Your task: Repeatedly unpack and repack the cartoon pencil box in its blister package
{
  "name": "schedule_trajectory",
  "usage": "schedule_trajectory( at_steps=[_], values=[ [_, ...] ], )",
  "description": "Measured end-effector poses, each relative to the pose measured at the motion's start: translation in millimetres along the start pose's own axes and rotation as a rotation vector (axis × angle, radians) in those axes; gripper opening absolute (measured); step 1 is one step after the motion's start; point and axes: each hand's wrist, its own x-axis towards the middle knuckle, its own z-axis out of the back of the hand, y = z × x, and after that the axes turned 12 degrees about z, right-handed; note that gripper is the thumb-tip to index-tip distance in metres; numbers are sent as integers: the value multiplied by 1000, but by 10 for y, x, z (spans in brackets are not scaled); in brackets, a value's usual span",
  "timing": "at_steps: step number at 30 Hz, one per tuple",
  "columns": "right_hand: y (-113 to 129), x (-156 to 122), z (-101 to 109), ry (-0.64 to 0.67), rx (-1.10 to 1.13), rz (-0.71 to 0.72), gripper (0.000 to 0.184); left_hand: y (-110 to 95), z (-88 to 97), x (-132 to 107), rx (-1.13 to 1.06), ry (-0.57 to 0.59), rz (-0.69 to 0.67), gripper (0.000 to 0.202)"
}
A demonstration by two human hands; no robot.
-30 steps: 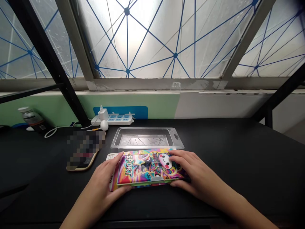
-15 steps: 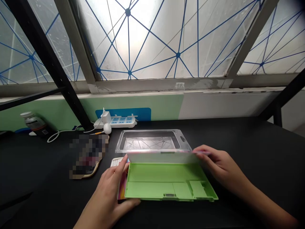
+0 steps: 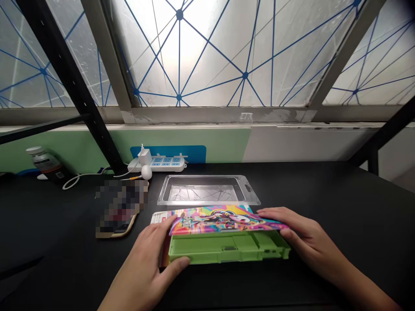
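Your left hand and right hand clamp the plastic pencil box from opposite ends, well apart, its lid half lowered.

The box sits on the black table, just in front of a clear blister tray, with its left end over a white card. Your left thumb lies along the green tray, while your right fingers rest on the printed lid. It looks light and stiff but thin-walled, and the glossy lid may slip under your fingertips. Your safest hold is probably the green tray's ends, since the tilted lid may swing if held alone.
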Motion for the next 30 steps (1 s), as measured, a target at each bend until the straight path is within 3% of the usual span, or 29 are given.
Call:
schedule_trajectory(
  at_steps=[3,5,9,12,16,19,24,30],
  values=[
    [-8,-133,15,149,10,61,66,15,-5,6,-19,-37,7,53],
    [14,-191,-6,175,-54,54,78,19,-3,4,-17,-50,3,50],
    [49,-186,-80,69,-124,84,57,30,1,9,-12,-50,-24,50],
    [60,-106,-121,22,-87,-6,39,27,-6,33,0,-18,-1,50],
    [81,31,-147,38,-104,-122,39,-19,-18,71,23,38,55,41],
    [94,124,-161,5,-261,-37,37,-55,-28,82,7,0,93,42],
    [182,294,-187,119,-484,213,23,-56,-43,57,-12,-74,73,50],
    [481,675,-399,289,-470,278,29,-36,-26,18,-47,-36,69,61]
  ],
)
